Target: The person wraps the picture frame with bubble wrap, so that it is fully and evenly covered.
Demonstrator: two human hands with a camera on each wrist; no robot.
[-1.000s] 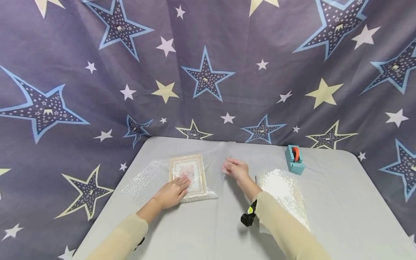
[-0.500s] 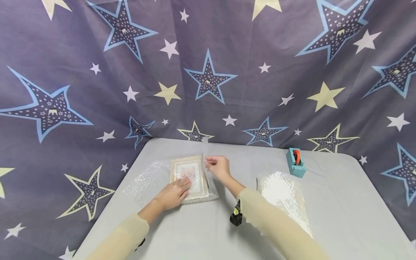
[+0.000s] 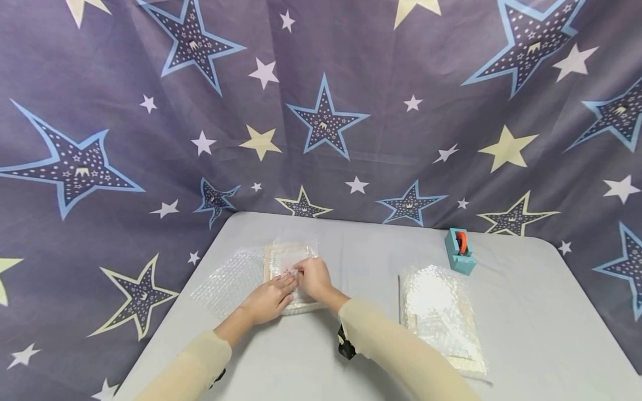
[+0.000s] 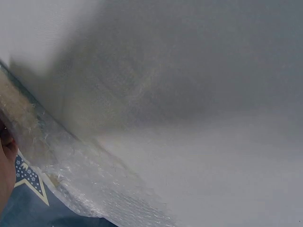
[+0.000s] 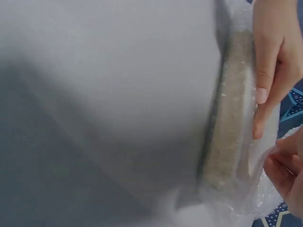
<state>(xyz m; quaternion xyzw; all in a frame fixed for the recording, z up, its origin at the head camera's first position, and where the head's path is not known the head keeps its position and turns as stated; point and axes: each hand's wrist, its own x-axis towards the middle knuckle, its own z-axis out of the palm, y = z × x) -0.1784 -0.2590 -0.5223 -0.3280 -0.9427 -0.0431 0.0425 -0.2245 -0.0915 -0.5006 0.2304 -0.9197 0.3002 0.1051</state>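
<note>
A light wooden picture frame point(image 3: 271, 257) lies flat on a sheet of bubble wrap, whose loose end point(image 3: 225, 281) spreads to the left. My left hand point(image 3: 268, 301) rests on the frame's front with fairly straight fingers. Beside it my right hand point(image 3: 315, 278) pinches the wrap's right flap, folded over the frame. The right wrist view shows the film point(image 5: 259, 189) bunched between that thumb and fingers point(image 5: 279, 177), close by the left fingers point(image 5: 265, 101). Wrap point(image 4: 104, 175) hangs along the frame's near side in the left wrist view. The right hand hides the frame's right part.
On the right of the grey table point(image 3: 531, 312) lies a flat package point(image 3: 441, 317) in bubble wrap. Behind it stands a teal tape dispenser point(image 3: 460, 259) with an orange wheel. A star-patterned curtain point(image 3: 381, 156) rises directly behind the table.
My right hand has carried the wrap's right flap leftward over the frame, up to the left hand. The left hand has stayed on the frame.
</note>
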